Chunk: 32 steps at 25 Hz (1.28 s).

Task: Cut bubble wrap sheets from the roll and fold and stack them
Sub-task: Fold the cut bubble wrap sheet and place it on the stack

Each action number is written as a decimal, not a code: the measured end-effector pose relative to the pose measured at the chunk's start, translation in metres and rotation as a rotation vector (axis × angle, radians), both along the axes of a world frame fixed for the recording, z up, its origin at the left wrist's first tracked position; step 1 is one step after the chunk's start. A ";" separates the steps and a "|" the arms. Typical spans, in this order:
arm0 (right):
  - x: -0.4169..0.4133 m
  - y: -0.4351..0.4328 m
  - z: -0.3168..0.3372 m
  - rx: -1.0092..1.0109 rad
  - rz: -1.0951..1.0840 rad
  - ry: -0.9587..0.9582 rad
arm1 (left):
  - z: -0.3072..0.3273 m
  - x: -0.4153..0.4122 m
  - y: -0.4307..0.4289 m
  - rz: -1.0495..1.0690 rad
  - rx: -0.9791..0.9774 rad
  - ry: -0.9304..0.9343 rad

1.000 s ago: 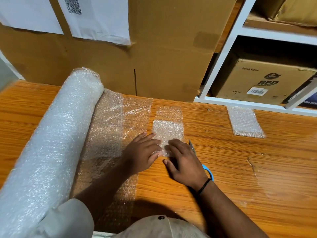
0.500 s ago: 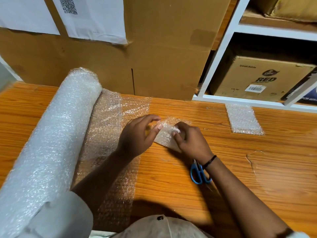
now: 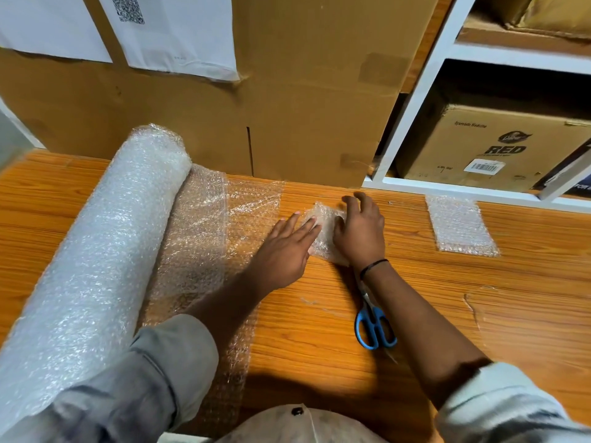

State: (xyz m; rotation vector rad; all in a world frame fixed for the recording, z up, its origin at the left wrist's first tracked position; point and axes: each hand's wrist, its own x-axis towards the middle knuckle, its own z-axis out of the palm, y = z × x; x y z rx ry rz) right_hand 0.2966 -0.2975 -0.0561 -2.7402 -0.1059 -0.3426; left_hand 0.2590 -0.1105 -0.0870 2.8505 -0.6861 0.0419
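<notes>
the shelved cardboard box (image 3: 492, 148) reads "red" in bold, with a barcode label (image 3: 486, 168) below it.

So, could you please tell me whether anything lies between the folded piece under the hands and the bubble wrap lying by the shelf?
Nothing visible does. Only bare table lies between the folded piece and the bubble wrap by the shelf. The scissors lie nearer the person, off that path.

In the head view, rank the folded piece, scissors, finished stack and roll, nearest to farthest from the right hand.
1. folded piece, touching the right hand
2. scissors, by the wrist, and finished stack, to the right: too close to call
3. roll, far left
</notes>
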 end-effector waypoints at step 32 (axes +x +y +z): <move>-0.048 0.003 -0.020 -0.262 0.273 -0.053 | -0.009 -0.013 0.004 0.227 -0.070 -0.099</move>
